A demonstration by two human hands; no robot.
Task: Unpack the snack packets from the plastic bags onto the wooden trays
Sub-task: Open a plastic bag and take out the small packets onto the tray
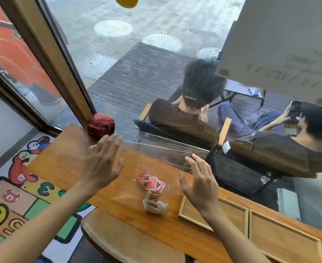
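Note:
A clear plastic bag of red snack packets [151,183] lies on the wooden counter [65,164]. Just in front of it sits a second clear bag of brown packets [154,203]. Two wooden trays stand side by side at the right, the near-left tray [232,211] and the right tray [281,238], both holding nothing. My left hand [101,164] hovers open above the counter, left of the bags. My right hand [200,183] is open too, held just right of the bags and over the left tray's corner. Neither hand touches a bag.
A red helmet-like ball [101,125] rests at the counter's far left corner by the window frame. A clear acrylic stand [165,149] runs along the glass behind the bags. A round stool [129,238] is below the counter. Two people sit outside the window.

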